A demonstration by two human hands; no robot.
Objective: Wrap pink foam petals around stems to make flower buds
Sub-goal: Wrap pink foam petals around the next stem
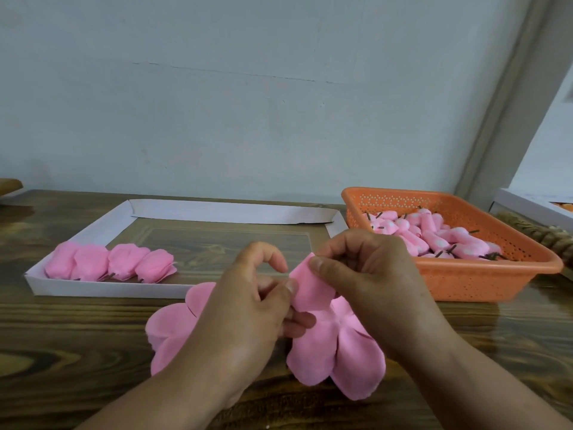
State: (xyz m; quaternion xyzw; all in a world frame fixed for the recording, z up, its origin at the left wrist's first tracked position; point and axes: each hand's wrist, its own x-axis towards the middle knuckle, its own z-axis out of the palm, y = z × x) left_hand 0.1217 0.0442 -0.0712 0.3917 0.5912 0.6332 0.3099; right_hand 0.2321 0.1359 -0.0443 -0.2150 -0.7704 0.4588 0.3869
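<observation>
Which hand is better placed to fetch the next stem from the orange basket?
Right, probably. The right hand is just beside the orange basket, while the left hand sits farther away, nearer the white tray. Both hands currently pinch the pink petal, so one must let go first.

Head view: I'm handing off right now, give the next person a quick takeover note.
Left hand and right hand: both pinch the pink petal piece over the table.
Loose petal sheets lie under the hands.
Done: four wrapped buds stand in a row in the white tray.
Left: finish this wrap; the orange basket holds many stemmed cores.
</observation>
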